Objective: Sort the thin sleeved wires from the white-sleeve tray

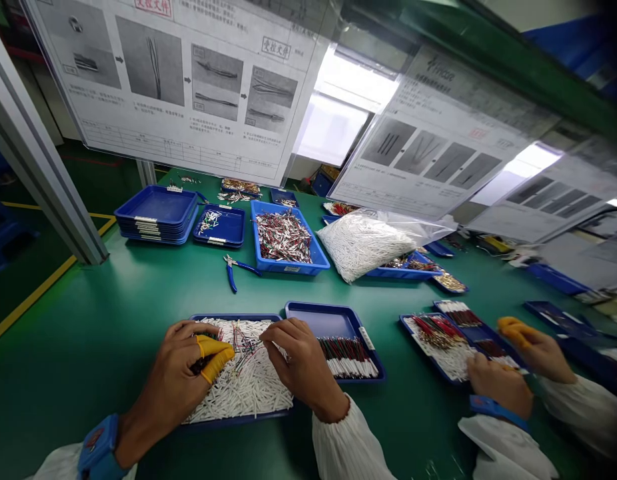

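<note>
My left hand (181,363), with yellow finger covers on two fingers and a blue wrist strap, curls over the left part of a blue tray (253,419) filled with short white tubes (248,395). A few thin wires show at its closed fingers, partly hidden by the palm. Pinched together at the tray's right side, my right hand (301,363) hides whatever lies between its fingertips. Loose thin coloured wires (242,340) lie on the tubes between both hands. Beside my right hand, a second blue tray (321,317) holds a row of dark-wired pieces with white ends (351,360).
Blue-handled pliers (232,273) lie behind the trays, near a blue bin (293,268) of wired pieces. A bag of white tubes (363,243) and stacked blue trays (156,213) stand farther back. At right, a co-worker's hands (501,387) work over other trays. Instruction sheets (188,133) hang above.
</note>
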The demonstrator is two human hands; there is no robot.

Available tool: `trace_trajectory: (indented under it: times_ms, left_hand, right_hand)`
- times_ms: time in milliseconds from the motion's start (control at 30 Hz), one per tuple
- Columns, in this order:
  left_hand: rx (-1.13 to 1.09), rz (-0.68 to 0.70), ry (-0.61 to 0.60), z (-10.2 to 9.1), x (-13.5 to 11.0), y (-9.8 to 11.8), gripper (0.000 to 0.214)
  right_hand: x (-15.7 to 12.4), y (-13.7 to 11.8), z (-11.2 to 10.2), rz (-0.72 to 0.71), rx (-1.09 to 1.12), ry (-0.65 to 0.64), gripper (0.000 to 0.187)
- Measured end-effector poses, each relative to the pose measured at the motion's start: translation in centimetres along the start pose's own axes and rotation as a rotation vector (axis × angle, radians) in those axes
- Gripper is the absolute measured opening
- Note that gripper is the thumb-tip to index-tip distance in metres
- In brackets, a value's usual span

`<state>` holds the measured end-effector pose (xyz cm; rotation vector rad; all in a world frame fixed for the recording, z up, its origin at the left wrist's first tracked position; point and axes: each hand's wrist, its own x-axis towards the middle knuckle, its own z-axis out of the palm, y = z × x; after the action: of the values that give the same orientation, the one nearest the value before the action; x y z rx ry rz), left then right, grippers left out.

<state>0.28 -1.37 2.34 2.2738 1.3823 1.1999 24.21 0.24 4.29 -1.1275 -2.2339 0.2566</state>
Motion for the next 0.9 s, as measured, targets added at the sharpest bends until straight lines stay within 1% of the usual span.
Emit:
trace_trajectory:
  times_ms: [100, 167, 233, 300, 367, 433, 500, 600, 667, 767, 833, 900]
  left_hand:
    - [-0.034, -0.110, 0.044, -0.4, 0.3, 0.1, 0.011]
    - [-0.094, -0.216, 0.092, -0.7, 0.5, 0.3, 0.015]
    - [-0.177, -0.322, 0.136, -0.9, 0.6, 0.6, 0.018]
    - [-0.250, -0.397, 0.166, -1.1, 0.7, 1.0, 0.020]
    - [-0.298, -0.428, 0.187, -1.1, 0.9, 1.2, 0.020]
    - [-0.327, -0.418, 0.196, -1.1, 0.9, 1.3, 0.019]
    - [-0.342, -0.392, 0.199, -1.0, 1.0, 1.3, 0.019]
    - [-0.335, -0.336, 0.177, -0.8, 0.9, 1.3, 0.018]
    - [-0.305, -0.282, 0.138, -0.6, 0.8, 1.4, 0.016]
    - [-0.239, -0.204, 0.070, -0.4, 0.5, 1.7, 0.012]
    - [-0.203, -0.177, 0.039, -0.3, 0.2, 1.8, 0.010]
    - [-0.184, -0.166, 0.025, -0.3, 0.0, 1.9, 0.010]
  right_hand:
    - [-0.1, 0.6, 0.0, 0.042, -0.010, -0.032, 0.018]
    - [-0.1, 0.7, -0.1, 0.060, 0.002, -0.049, 0.019]
    - [0.0, 0.5, -0.2, 0.091, 0.041, -0.039, 0.021]
    - [0.2, 0.0, -0.3, 0.153, 0.144, -0.008, 0.023]
    - [0.4, -0.7, -0.3, 0.237, 0.334, 0.014, 0.026]
    - [0.7, -1.5, -0.1, 0.314, 0.568, 0.025, 0.025]
    - [0.9, -2.1, 0.2, 0.371, 0.761, 0.067, 0.017]
    - [1.1, -2.6, 0.5, 0.450, 0.934, 0.176, 0.015]
    - [1.3, -2.7, 0.5, 0.495, 1.003, 0.220, 0.016]
    - [1.5, -3.1, 0.4, 0.507, 1.061, 0.234, 0.018]
    - [1.4, -3.4, 0.5, 0.491, 1.058, 0.234, 0.020]
    - [1.4, -3.9, 0.8, 0.483, 0.998, 0.261, 0.022]
